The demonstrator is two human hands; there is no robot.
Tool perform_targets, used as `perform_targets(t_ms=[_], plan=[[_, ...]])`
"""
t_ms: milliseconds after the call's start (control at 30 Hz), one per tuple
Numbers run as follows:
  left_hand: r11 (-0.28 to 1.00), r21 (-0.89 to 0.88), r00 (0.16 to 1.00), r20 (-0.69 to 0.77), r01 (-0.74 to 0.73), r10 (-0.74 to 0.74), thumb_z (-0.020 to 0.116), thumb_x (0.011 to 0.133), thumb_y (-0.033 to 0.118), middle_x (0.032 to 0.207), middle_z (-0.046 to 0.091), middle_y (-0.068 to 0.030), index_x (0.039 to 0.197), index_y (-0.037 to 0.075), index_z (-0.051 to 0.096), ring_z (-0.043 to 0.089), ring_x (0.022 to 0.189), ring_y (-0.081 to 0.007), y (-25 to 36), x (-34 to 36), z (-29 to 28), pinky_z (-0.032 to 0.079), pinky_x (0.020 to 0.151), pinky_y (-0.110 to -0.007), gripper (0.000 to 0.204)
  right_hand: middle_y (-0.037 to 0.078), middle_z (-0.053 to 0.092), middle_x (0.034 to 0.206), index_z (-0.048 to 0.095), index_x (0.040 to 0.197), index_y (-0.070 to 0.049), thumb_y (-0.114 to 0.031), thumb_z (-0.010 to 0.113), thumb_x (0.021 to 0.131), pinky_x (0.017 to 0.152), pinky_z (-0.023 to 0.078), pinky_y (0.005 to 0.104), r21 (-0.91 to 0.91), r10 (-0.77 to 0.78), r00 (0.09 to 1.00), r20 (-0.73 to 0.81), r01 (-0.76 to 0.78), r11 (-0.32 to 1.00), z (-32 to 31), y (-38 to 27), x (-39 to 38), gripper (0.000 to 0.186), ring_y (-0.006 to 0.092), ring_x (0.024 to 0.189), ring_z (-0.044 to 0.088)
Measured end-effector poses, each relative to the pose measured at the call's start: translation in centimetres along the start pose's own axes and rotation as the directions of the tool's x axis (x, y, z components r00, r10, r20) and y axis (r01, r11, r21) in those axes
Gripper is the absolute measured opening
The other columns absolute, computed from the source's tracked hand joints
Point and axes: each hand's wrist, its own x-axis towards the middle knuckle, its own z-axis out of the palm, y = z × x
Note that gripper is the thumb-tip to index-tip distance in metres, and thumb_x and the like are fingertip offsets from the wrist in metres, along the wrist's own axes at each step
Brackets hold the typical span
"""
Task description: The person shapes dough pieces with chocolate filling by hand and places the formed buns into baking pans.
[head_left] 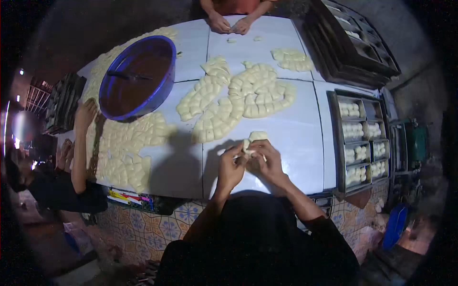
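Observation:
Close to the table's near edge, my left hand [232,167] and my right hand [269,159] meet with fingers closed around a small piece of pale dough [247,148]. Just beyond my right fingers lies another dough piece [258,136]. Farther off, curved rows of cut dough pieces [217,121] lie pressed side by side on the white table [305,138]. To the right, a dark metal pan rack [338,143] has compartments holding rows of dough pieces [353,131].
At left, a large blue basin [138,114] contains brown filling [143,71] and a dark utensil. Around it spreads more cut dough [129,133]. Another person's hand [86,113] reaches in at left. A person's hands [231,25] work at the far edge. Dark pans [350,52] stand far right.

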Motion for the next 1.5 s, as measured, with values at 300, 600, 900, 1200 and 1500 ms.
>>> perform_targets(t_ms=[300,600,900,1200,1500], plan=[[0.932,-0.358,0.996,0.092,0.054,-0.023,0.065,0.087,0.011,0.091,0.061,-0.0087,0.095,-0.007,0.061,0.058,0.076,-0.0094,0.2,-2.4,3.0,0.05,0.069,-0.022,0.02,0.01,0.057,0.111,0.064,0.096,0.001,-0.01,0.057,0.09,0.075,0.044,0.0258,0.236,0.109,0.993,-0.053,-0.093,0.967,-2.9,-1.8,-2.8,0.015,0.013,0.095,0.052],[0.895,-0.438,0.95,0.239,-0.079,0.201,0.054,0.074,-0.016,0.1,0.055,-0.01,0.125,0.001,0.038,0.058,0.092,-0.0141,0.0,-3.9,4.8,0.052,0.077,-0.028,0.057,0.011,0.054,0.114,0.04,0.135,-0.006,-0.015,0.056,0.09,0.063,0.05,0.0253,0.546,0.576,0.656,0.488,-0.744,0.385,-5.7,0.0,-5.6,0.047,0.0142,0.085,0.055],[0.92,0.24,0.936,-0.093,-0.31,0.34,0.058,0.08,-0.007,0.11,0.058,-0.0103,0.112,0.001,0.053,0.057,0.108,-0.0198,-3.3,-4.1,3.1,0.047,0.09,-0.033,0.034,0.017,0.062,0.111,0.04,0.134,-0.001,0.003,0.052,0.072,0.094,0.043,0.0378,0.247,0.466,0.875,-0.133,-0.426,0.87,-4.9,8.2,-8.3,0.064,0.0335,0.105,0.056],[0.692,0.576,0.9,0.241,-0.435,0.364,0.057,0.082,0.012,0.123,0.053,-0.0235,0.119,-0.006,0.05,0.047,0.121,-0.0318,-5.4,-4.6,6.1,0.032,0.104,-0.047,0.042,0.012,0.063,0.092,0.067,0.096,-0.01,-0.006,0.063,0.066,0.076,0.044,0.0432,-0.475,0.039,0.988,0.15,0.038,0.879,-1.7,6.3,-3.9,0.03,0.0319,0.091,0.056],[0.896,0.401,0.981,0.039,-0.189,0.189,0.061,0.084,0.013,0.116,0.06,-0.0192,0.118,-0.001,0.055,0.057,0.11,-0.0304,-1.6,-5.0,4.6,0.034,0.101,-0.044,0.038,0.011,0.046,0.122,0.059,0.114,0.001,0.0,0.071,0.073,0.093,0.049,0.0317,0.546,0.153,0.987,0.053,-0.157,0.823,-12.6,-3.7,-2.8,0.043,0.0186,0.111,0.051]])
